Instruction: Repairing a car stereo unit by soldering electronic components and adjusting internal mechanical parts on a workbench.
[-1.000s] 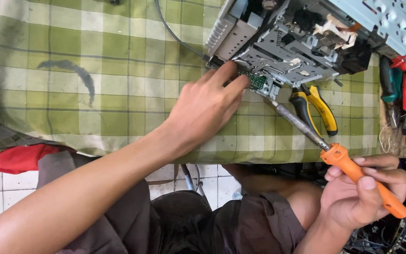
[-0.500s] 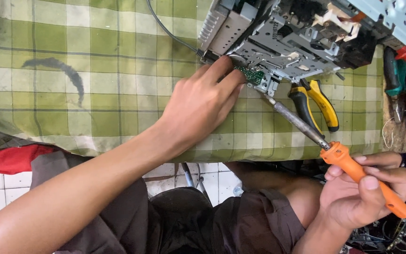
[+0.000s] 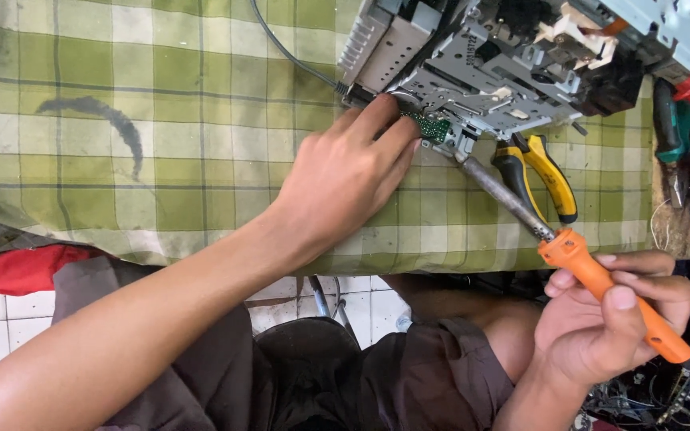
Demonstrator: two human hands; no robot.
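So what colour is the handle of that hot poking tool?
Bright orange: the soldering iron handle, held in the right hand, is clearest in the head view.
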